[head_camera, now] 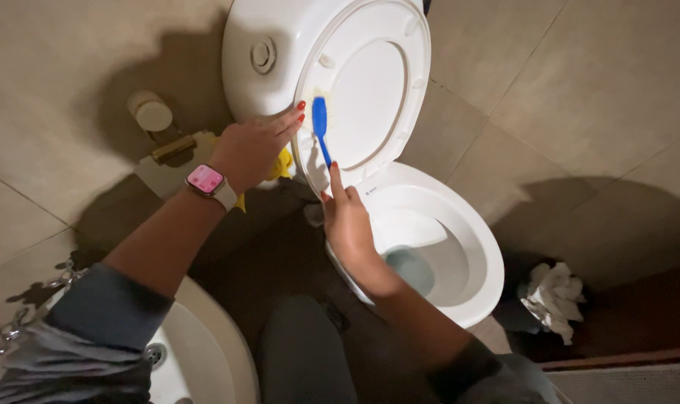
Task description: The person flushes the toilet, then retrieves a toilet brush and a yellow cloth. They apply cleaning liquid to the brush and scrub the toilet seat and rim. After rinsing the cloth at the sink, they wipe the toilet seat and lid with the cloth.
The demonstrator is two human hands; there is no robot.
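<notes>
We brace the raised toilet seat [370, 90] with open left hand [252, 150]; right hand [347, 221], clamped on the blue brush [320, 123], should scrub its rim with short, firm strokes.

Seen from above, a right hand [347, 217] presses a blue brush [320, 123] against a raised toilet seat [411, 97] while the left hand [254, 150] steadies its edge.
</notes>
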